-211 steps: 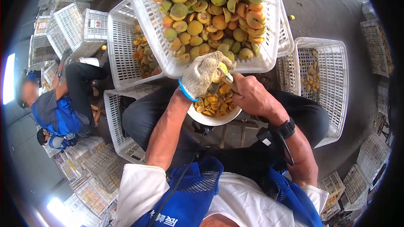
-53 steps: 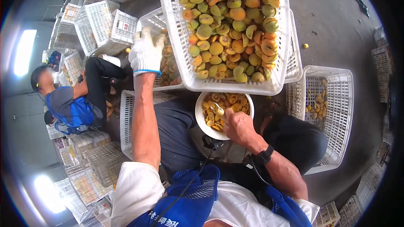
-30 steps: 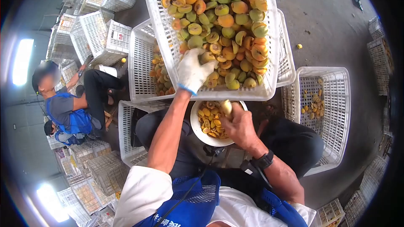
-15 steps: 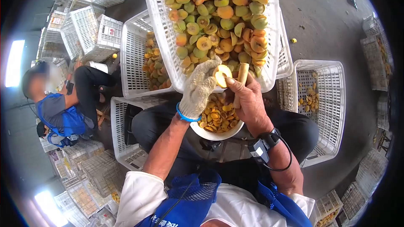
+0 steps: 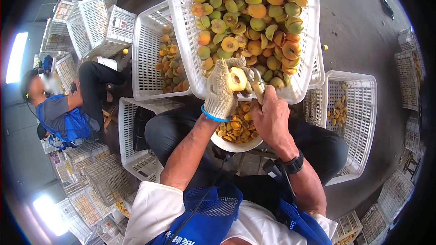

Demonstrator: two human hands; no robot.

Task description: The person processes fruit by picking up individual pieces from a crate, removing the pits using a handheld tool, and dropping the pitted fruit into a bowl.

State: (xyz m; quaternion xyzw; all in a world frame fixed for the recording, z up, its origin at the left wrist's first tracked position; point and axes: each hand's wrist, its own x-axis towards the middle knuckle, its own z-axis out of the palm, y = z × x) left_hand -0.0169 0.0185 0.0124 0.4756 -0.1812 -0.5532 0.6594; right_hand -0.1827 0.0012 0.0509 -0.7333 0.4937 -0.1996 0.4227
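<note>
My left hand (image 5: 220, 91), in a pale knit glove with a blue band at the wrist, holds a halved fruit (image 5: 237, 79) with its yellow cut face up. My bare right hand (image 5: 272, 117) is wrapped round a tool (image 5: 257, 84) with a light handle and a curved metal end, close beside the fruit. Beyond both hands is a white crate (image 5: 180, 41) full of green and orange fruit halves. Under them sits a white bowl (image 5: 236, 147) of yellow fruit pieces, partly hidden by my hands.
A crate with fruit (image 5: 147, 59) stands behind at the left, another crate (image 5: 361, 122) with yellow pieces at the right. An open crate (image 5: 129, 140) lies beside my left knee. A person (image 5: 63, 113) sits at the far left near stacked crates (image 5: 93, 22).
My right hand has turned, and the tool's metal end now points toward the fruit. The right fingers have left the fruit, which stays in my left hand. The view has shifted slightly.
</note>
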